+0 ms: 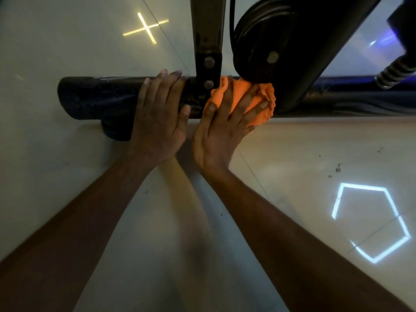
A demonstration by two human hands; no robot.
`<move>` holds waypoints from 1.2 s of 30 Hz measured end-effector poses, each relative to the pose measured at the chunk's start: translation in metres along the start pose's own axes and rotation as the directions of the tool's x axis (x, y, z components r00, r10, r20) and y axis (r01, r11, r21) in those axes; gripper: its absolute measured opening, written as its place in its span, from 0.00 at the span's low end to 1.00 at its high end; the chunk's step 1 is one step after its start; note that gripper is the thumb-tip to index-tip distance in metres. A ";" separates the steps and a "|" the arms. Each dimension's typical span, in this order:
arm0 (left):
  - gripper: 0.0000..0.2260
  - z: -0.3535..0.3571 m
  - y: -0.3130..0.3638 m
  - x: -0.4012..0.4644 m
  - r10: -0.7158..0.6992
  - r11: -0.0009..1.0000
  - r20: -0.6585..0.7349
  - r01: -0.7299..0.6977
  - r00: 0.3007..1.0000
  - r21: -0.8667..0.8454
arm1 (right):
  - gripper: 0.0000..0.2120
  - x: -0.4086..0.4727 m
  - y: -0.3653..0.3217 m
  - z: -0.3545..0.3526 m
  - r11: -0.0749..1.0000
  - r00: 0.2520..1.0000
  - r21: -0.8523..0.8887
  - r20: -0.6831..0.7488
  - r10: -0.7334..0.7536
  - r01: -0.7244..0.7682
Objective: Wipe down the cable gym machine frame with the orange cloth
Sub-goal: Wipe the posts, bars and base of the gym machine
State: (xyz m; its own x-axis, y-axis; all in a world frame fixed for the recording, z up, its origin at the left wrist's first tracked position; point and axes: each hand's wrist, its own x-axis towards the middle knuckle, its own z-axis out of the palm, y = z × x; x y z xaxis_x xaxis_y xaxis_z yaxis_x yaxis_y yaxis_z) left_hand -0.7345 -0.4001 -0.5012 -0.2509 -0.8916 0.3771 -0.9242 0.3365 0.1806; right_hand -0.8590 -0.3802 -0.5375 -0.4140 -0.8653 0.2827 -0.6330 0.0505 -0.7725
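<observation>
Two bare forearms run up from the bottom corners of the frame to the hands at centre. The left hand (157, 113) lies flat over the base bar (99, 97), fingers straight and together, thumb along the near edge; it holds nothing and seems only to steady. The right hand (222, 129) presses the cloth (252, 95) onto the same bar just right of the upright post (208, 39), fingers spread and bent over the bunched fabric, clutching it against the metal.

The cloth, bright orange and crumpled into a wad, sits at centre frame, wedged between the post's bolted bracket (209, 70) and the pulley (258, 41) above it, touching the bar.

Judging from how things lie, the wipe is mid-course at the foot of the machine. Whether the bar's left end is done I cannot tell: it looks dull and mottled, with pale scuffs. The bar's long run toward the right edge, the post, the pulley housing and the slanted strut (319, 52) all remain to be gone over, as far as this view shows.

The frame is dark painted steel, worn and streaked, resting on a glossy pale floor (67, 52) that mirrors a cross-shaped lamp at upper left and a pentagon at lower right.
</observation>
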 end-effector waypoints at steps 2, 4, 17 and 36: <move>0.25 -0.006 -0.006 0.002 0.032 0.999 0.034 -0.032 0.999 0.005 | 0.29 0.002 0.009 -0.002 0.995 0.999 -0.080 0.006 -0.052 0.052; 0.27 -0.012 -0.013 0.003 0.073 0.997 0.074 -0.075 0.995 0.024 | 0.29 0.003 0.038 -0.011 0.938 0.976 -0.271 0.026 -0.217 0.216; 0.27 -0.027 -0.032 0.004 0.119 0.992 0.181 -0.125 0.976 0.021 | 0.30 0.005 0.034 -0.012 0.935 0.966 -0.245 0.041 -0.254 0.256; 0.34 -0.047 -0.085 -0.044 -0.459 0.889 -0.109 0.456 0.882 -0.046 | 0.28 -0.044 -0.041 -0.025 0.927 0.862 0.118 0.342 -0.374 0.356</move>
State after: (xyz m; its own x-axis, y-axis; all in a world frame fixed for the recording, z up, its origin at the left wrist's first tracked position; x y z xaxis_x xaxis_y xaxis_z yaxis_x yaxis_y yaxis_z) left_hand -0.6313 -0.3751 -0.4903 0.2340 -0.9074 0.3490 -0.9226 -0.0941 0.3740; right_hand -0.8309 -0.3319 -0.5037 0.1037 -0.9353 0.3383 -0.6567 -0.3198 -0.6830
